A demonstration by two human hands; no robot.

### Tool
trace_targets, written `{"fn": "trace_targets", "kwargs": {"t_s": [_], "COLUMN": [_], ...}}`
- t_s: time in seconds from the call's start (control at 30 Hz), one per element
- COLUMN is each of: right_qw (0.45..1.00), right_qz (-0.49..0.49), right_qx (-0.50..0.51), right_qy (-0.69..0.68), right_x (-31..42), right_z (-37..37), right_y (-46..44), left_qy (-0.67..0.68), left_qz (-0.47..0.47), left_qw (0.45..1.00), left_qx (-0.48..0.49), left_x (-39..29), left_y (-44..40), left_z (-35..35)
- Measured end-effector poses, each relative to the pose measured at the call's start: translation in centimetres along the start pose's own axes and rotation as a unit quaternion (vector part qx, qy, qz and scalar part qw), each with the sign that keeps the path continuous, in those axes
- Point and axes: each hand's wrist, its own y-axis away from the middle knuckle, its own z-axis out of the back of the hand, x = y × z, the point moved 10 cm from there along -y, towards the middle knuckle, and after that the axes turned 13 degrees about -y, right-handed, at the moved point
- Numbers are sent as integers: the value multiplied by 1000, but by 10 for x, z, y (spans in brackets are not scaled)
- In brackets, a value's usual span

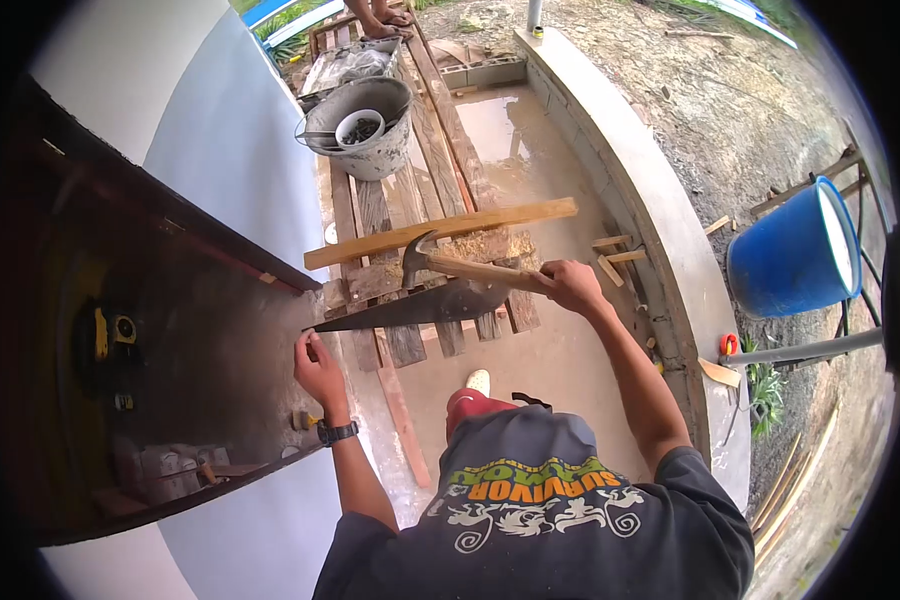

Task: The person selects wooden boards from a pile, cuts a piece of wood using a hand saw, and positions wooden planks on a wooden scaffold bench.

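Note:
My right hand point(573, 288) is wrapped round the end of a claw hammer's wooden handle. The claw hammer point(480, 269) points left, its metal head over the plank bench point(405, 342). Just below the hammer, a hand saw point(395, 312) lies across the bench, its narrow tip pointing left. My left hand point(320, 375), with a watch on the wrist, is closed in a pinch at the saw's tip, beside the doorway edge. Whether the fingers touch the tip or hold something small, I cannot make out. A wooden batten point(440, 233) rests across the bench beyond the hammer.
A mortar-stained bucket point(385, 160) with a smaller pail point(360, 128) stands farther along the planks. Another person's feet point(385, 25) are at the far end. A low concrete wall point(660, 220) runs along the right, with a blue barrel point(785, 255) outside. A dark doorway point(200, 350) opens left.

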Motion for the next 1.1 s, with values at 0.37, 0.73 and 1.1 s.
{"fn": "trace_targets", "kwargs": {"t_s": [0.37,0.73,1.1], "right_qw": [969,922,897], "right_qz": [181,203,-33], "right_qx": [-163,-319,-278], "right_qy": [35,-84,-342], "right_x": [58,33,-90], "right_z": [0,17,-18], "right_y": [-82,30,119], "left_qy": [-239,-298,268], "left_qz": [-334,-401,208], "left_qw": [876,825,531], "left_qx": [252,265,777], "left_x": [-59,-123,-140], "left_y": [-118,-144,46], "left_z": [-188,-148,-86]}}
